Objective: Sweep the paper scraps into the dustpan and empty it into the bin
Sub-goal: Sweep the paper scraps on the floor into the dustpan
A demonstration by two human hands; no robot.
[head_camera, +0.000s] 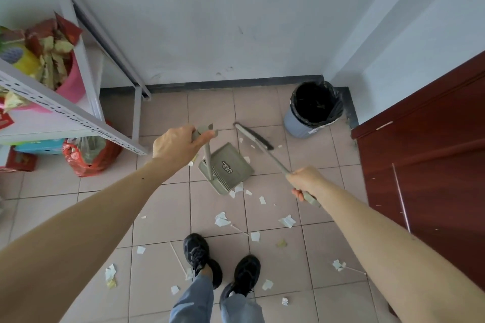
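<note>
Hands (181,143) outstretched, gripping dustpan (227,165) and broom (253,136).

I see grey-green matt plastic dustpan (227,165) | white torn paper scraps (221,220), matt | grey plastic bin (299,127) with glossy black plastic liner | smooth beige floor tiles (162,207) | glossy red-brown wooden door (430,165)

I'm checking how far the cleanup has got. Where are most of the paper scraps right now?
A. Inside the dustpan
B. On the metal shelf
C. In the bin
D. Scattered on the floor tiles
D: white paper scraps lie spread over the floor tiles around the shoes, while the dustpan tray shows none inside and the black-lined bin looks dark inside.
</note>
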